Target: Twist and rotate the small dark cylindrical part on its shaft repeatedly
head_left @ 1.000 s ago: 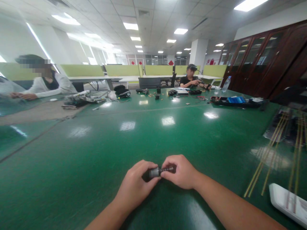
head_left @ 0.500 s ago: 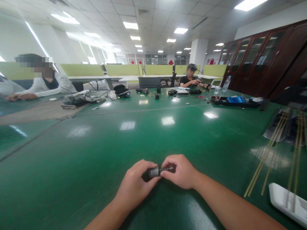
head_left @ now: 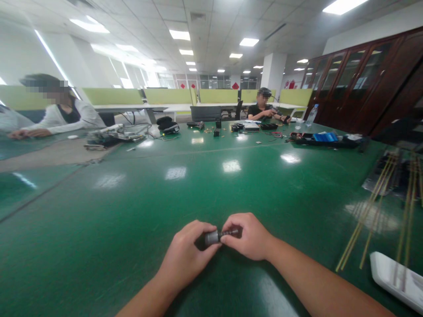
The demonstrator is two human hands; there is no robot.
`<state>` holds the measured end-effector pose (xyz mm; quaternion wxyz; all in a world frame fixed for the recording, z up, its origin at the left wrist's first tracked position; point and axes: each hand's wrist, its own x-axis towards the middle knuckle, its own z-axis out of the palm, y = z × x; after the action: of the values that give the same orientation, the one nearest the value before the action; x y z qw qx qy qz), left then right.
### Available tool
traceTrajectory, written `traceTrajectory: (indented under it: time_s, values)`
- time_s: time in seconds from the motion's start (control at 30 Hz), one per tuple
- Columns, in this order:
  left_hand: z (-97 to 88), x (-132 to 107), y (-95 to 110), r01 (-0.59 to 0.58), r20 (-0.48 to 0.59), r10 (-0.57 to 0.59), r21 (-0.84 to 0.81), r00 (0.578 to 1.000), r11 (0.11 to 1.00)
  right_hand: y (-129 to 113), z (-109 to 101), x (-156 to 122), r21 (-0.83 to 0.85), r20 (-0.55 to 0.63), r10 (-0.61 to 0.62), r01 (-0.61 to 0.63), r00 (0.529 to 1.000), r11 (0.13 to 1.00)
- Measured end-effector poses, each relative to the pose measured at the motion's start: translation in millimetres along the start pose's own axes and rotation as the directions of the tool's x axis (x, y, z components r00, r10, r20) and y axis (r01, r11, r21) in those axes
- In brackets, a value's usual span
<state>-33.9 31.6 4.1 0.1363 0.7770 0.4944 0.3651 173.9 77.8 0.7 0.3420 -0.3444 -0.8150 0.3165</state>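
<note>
Low in the middle of the view, a short grey metal cylinder (head_left: 212, 237) lies sideways between the thumb and fingers of my left hand (head_left: 187, 248). A dark, thin rod with ridges (head_left: 231, 232) extends from its right end. My right hand (head_left: 249, 237) pinches this rod close to the cylinder with thumb and forefinger. The two sets of fingertips nearly meet where rod and cylinder join. Part of the cylinder is hidden by my left fingers. I cannot make out exactly what kind of part it is.
Both hands are over a glossy green table (head_left: 139, 207). Long thin yellowish sticks (head_left: 366, 215) and a white tray (head_left: 383, 273) are at the right. Farther back are a black tray with blue items (head_left: 325, 137), a plastic bottle (head_left: 311, 115) and small black parts. Two people sit beyond.
Hardly anything differs. Both hands keep the same hold on the cylinder and rod, and the rod's far end looks slightly darker now.
</note>
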Motion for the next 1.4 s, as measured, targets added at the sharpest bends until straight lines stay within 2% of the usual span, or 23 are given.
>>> traceTrajectory:
  time_s: [1.4]
  values:
    - [-1.5,0.0,1.3,-0.028,-0.040,0.030,0.049,0.999,0.998,-2.4,-1.1,1.4,-0.001,-0.027,0.001,-0.001,1.000,1.000]
